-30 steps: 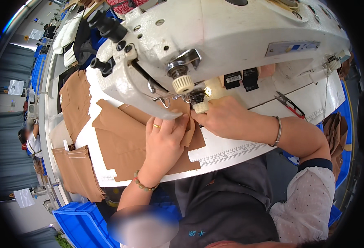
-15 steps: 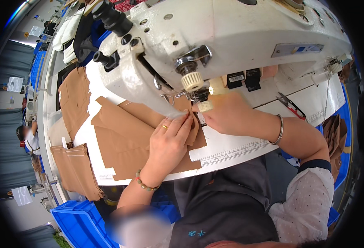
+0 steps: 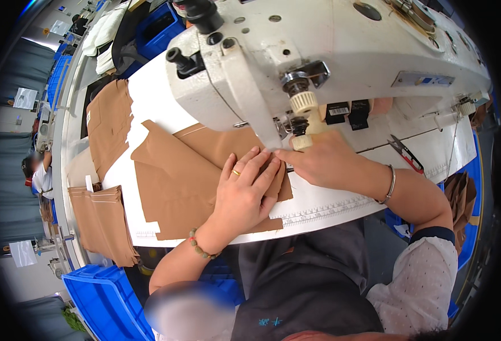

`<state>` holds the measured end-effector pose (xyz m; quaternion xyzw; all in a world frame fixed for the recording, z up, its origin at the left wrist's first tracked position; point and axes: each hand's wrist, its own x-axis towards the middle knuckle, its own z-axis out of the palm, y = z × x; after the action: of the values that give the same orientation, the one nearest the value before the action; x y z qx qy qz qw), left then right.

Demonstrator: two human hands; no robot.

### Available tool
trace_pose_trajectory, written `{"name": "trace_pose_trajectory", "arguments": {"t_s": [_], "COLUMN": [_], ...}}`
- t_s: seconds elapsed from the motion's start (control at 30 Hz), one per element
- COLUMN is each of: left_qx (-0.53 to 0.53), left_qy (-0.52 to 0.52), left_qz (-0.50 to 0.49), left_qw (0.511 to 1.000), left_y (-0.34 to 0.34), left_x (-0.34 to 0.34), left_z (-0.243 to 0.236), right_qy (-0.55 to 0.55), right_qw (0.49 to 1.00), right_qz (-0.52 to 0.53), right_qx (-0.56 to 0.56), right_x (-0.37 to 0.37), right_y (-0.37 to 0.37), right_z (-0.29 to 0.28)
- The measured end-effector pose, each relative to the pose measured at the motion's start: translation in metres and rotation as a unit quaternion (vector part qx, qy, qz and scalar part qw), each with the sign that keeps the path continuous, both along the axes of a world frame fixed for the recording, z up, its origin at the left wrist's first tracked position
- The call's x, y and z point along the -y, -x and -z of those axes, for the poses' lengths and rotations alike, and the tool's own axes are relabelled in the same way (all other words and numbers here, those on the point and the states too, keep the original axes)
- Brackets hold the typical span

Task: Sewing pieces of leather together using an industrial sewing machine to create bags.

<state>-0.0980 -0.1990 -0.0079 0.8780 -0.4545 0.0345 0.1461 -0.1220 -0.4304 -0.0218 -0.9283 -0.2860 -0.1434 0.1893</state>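
A brown fabric piece (image 3: 176, 182) lies folded in layers on the white table, its upper right end under the white sewing machine (image 3: 341, 51). My left hand (image 3: 244, 190) rests flat on it with fingers spread, the fingertips close to the machine's needle area. Just right of those fingertips, my right hand (image 3: 327, 162) has its fingers curled, thumb and forefinger pinched at the fabric's edge. The machine's head and my hands hide the needle and part of the cloth.
Stacked brown fabric pieces (image 3: 102, 224) lie at the left, with another brown piece (image 3: 109, 122) behind. Red-handled thread snips (image 3: 406, 154) and black labels (image 3: 359, 115) sit right of the machine. A blue crate (image 3: 105, 301) stands below left. Ruler markings (image 3: 330, 210) run along the table's front.
The view has shifted, so the machine appears farther right. My left fingers have spread and flattened over the cloth. The raised fold by my fingertips now lies flatter.
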Motion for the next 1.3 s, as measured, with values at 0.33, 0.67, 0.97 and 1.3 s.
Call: {"name": "trace_pose_trajectory", "arguments": {"t_s": [0.33, 0.67, 0.97, 1.3], "left_qx": [0.033, 0.037, 0.086, 0.169], "left_qy": [0.066, 0.083, 0.061, 0.059], "left_qz": [0.026, 0.041, 0.035, 0.088], "left_qw": [0.997, 0.995, 0.994, 0.980], "left_y": [-0.022, -0.044, -0.013, -0.013], "left_x": [0.003, 0.010, -0.004, -0.003], "left_z": [0.008, 0.002, -0.005, -0.001], "right_qy": [0.064, 0.028, 0.008, -0.007], "right_qw": [0.996, 0.996, 0.999, 0.999], "right_qz": [0.031, 0.060, 0.024, -0.023], "right_qx": [0.045, 0.054, 0.023, 0.024], "right_x": [0.002, 0.003, 0.007, 0.010], "right_y": [-0.009, -0.012, -0.011, -0.011], "right_z": [0.000, -0.003, 0.002, 0.002]}}
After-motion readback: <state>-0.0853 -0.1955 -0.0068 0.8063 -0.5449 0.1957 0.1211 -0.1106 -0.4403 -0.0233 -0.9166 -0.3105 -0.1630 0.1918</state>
